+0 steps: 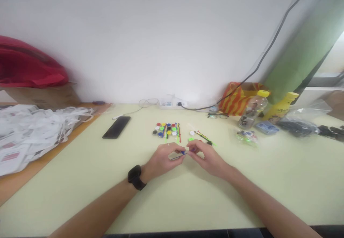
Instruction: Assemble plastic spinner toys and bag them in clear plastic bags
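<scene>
My left hand (165, 158), with a dark watch (136, 177) on the wrist, is closed in a pinch on a thin blue stick (176, 157) with a small blue part at its end. Fingertips of my right hand (206, 158) meet it from the other side, pinching a small blue piece (193, 149) that the fingers mostly hide. Both hands are just above the table. Beyond them lies a neat group of coloured round caps (160, 135) with thin coloured sticks (179, 132). A looser group holds a white cap (191, 133), a green cap and several sticks (203, 136).
A black phone (116, 127) lies left. White strapped bags (32, 134) cover the far left. At right are a plastic packet of small coloured parts (246, 137), a clear bottle (253, 110), a yellow bottle (281, 107) and glasses (217, 116). A power strip (170, 104) is by the wall.
</scene>
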Motion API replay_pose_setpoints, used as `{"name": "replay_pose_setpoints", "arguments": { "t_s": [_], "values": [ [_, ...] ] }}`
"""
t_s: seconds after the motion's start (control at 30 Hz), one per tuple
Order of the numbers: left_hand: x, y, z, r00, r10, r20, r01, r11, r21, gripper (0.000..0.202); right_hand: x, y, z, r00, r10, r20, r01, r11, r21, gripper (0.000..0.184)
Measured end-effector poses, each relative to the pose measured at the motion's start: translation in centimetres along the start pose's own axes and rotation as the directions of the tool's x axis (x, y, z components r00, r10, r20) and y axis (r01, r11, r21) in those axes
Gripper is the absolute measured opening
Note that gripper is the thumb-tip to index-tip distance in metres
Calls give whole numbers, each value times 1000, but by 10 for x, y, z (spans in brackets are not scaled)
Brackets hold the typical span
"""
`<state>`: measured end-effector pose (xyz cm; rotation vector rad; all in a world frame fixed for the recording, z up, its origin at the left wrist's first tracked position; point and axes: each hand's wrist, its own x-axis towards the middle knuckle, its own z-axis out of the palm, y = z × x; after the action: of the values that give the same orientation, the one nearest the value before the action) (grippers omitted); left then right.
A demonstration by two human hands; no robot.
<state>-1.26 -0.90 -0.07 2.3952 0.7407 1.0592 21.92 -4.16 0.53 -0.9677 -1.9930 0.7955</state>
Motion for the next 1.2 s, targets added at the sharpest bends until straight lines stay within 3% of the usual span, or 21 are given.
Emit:
{"name": "replay_pose_setpoints", "arguments": {
  "t_s": [0.2,0.5,0.63,0.77,0.87,1.03,1.2],
  "values": [
    [-2,-4,-2,996,92,13,-92,988,126,13,2,4,-3,996,47,72,-49,999,22,12],
    [0,1,0,997,70,32,-71,996,52,6,6,-1,-2,981,162,110,-187,939,289,19],
    [1,8,0,999,-47,16,49,993,-111,8,9,3,-4,981,191,38,-189,886,423,25],
    [5,16,1,977,-178,115,210,892,-401,12,10,9,-4,983,185,2,-162,856,491,30],
    [6,16,5,960,-225,164,277,826,-491,15,9,11,-1,980,193,-43,-150,871,468,33],
    [6,8,9,946,-308,98,313,796,-517,24,5,8,-2,967,119,-225,-79,980,181,38],
    [6,3,7,928,-357,110,355,750,-558,22,-1,2,-4,985,24,-171,0,990,140,54]
  ]
}}
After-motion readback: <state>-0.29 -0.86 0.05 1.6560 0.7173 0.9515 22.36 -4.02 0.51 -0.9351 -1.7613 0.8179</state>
